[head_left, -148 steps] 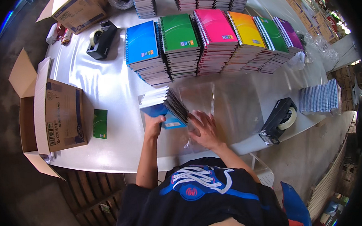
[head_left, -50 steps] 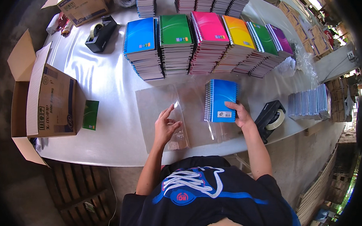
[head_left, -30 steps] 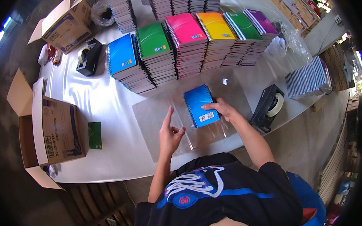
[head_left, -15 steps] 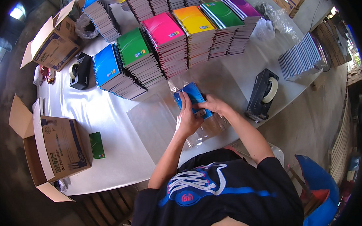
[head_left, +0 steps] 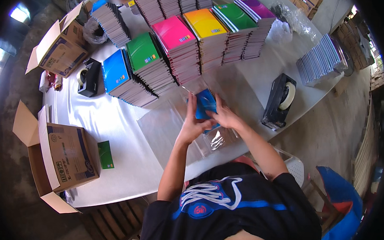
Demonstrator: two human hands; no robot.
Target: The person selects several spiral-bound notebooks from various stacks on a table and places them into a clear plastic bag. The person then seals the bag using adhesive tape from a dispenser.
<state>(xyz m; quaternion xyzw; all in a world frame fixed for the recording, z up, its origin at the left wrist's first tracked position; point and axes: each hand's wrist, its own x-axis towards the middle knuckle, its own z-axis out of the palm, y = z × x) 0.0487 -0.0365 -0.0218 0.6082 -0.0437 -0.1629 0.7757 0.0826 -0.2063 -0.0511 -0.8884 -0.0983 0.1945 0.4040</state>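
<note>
Frame centre: our left hand (head_left: 193, 123) and right hand (head_left: 224, 116) clamp blue notebook bundle (head_left: 206, 104), fingers pressed flat on either side, inside clear plastic bag (head_left: 218, 138) on white table (head_left: 113, 124). We judge bagging step underway; next needs bundle seated deep, bag mouth closed. Tape dispenser (head_left: 279, 100) right of centre.

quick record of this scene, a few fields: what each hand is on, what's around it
left hand: left hand grips the blue notebook bundle
right hand: right hand on the same bundle
wrap: clear plastic bag around the bundle's lower end
behind: coloured notebook stacks
right side: black tape dispenser
left side: open cardboard box
surface: white table
</note>
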